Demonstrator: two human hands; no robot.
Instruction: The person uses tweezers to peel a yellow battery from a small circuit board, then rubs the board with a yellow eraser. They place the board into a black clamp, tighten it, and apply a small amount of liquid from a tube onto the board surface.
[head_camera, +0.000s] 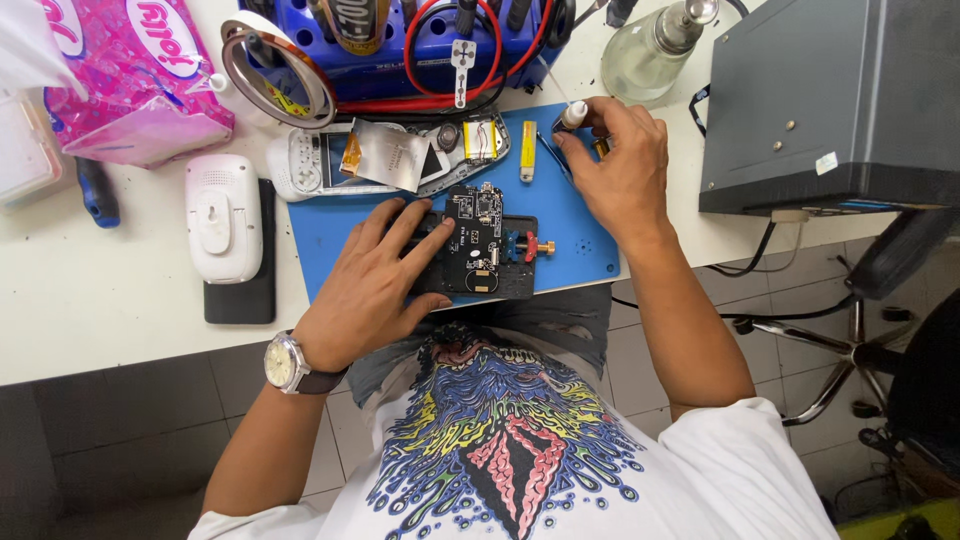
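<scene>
The left hand (375, 280) lies flat with its fingers spread open. It presses on a black holder (520, 285) that sits near the front edge of a blue mat (580, 215). A black circuit board (473, 235) is clamped in the holder, just right of the fingers. A wristwatch (285, 362) is on that arm.

The right hand (625, 165) is farther back, at the right side of the mat. Its fingers are pinched shut around a small white-tipped tool (573, 115).

Just left of that hand lies a small yellow tool (527, 150). Behind the board rests an opened white gadget (385, 155) with a silver sheet on it. Far back stand a blue tool rack (420, 50) and a clear glass bottle (650, 50). On the left lie a white cover (222, 215) and a pink tissue pack (130, 80). A grey box (830, 100) stands on the right.
</scene>
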